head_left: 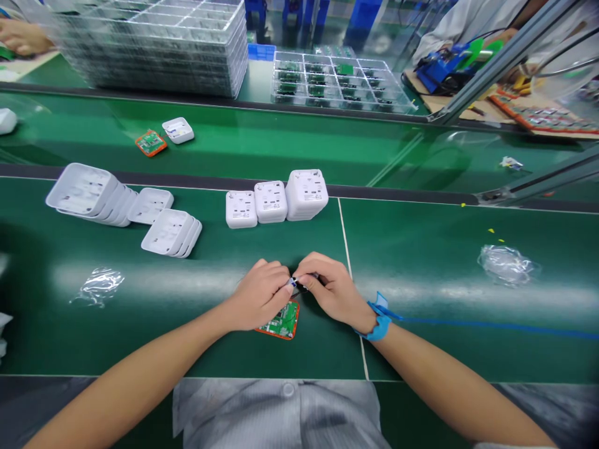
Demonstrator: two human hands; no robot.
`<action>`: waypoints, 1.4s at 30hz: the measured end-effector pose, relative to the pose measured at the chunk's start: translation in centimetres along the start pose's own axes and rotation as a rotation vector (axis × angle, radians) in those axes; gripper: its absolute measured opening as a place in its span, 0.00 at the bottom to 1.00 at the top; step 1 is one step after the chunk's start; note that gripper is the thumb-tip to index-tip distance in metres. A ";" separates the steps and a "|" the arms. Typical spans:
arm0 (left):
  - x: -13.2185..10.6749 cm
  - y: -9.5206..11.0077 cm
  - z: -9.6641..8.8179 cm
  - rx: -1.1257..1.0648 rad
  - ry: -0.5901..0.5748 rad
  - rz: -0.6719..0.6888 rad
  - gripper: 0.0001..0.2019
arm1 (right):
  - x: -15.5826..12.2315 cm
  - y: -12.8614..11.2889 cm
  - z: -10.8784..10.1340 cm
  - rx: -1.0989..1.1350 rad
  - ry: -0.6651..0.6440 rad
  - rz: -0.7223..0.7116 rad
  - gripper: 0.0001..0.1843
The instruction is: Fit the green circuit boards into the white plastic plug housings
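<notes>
My left hand (257,293) and my right hand (330,288) meet over the green mat near the front edge, fingertips pinched together on a small part with a blue-white tip (293,282) and a dark wire. Directly under my left hand lies a green circuit board with an orange rim (282,323). My right wrist wears a blue strap (380,318) with a blue cord trailing right. Beyond the hands, three stacks of white square covers (276,199) stand in a row.
More white covers (124,206) lie fanned at the left. Crumpled clear bags lie at left (98,284) and right (508,265). On the belt behind sit another orange-rimmed board (150,143) and a white cover (178,130). Clear trays (154,43) are stacked beyond; another person's hand (23,37) at far left.
</notes>
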State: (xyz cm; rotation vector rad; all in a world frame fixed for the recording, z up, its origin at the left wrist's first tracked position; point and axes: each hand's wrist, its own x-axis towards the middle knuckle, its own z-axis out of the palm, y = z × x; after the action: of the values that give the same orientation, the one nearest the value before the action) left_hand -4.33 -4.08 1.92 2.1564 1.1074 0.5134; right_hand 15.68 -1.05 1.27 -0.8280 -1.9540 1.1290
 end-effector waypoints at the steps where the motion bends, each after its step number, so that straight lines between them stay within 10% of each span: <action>1: 0.0 0.0 0.0 0.006 0.001 0.001 0.17 | 0.0 0.0 0.0 0.002 0.006 -0.008 0.10; 16: -0.2 0.2 -0.6 -0.028 -0.018 0.001 0.17 | 0.4 -1.7 0.3 -0.140 0.004 -0.081 0.10; 21: -0.1 -2.2 -3.0 0.310 0.312 -0.016 0.13 | 1.5 -0.9 -3.3 -0.352 -0.305 -0.116 0.14; 24: 0.2 -4.4 -4.8 0.628 0.529 -0.232 0.23 | 1.1 0.4 -4.4 -0.727 -0.160 -0.114 0.10; 30: 0.1 -6.6 -6.2 0.762 0.448 -0.277 0.21 | -0.9 1.9 -4.0 -0.925 -0.069 0.011 0.10; 38: -1.3 -4.1 -5.7 0.675 0.722 -0.152 0.16 | -0.2 1.5 -2.6 -0.698 0.019 -0.238 0.11; 42: -1.0 -1.5 -3.3 0.294 0.550 -0.136 0.13 | -0.4 0.6 -1.8 -0.717 0.024 -0.411 0.14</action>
State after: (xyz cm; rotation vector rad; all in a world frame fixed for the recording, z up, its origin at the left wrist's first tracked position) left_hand -7.67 -3.02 3.18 2.2221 1.7036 0.9690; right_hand 17.52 -0.35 1.28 -0.7208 -2.3898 0.1620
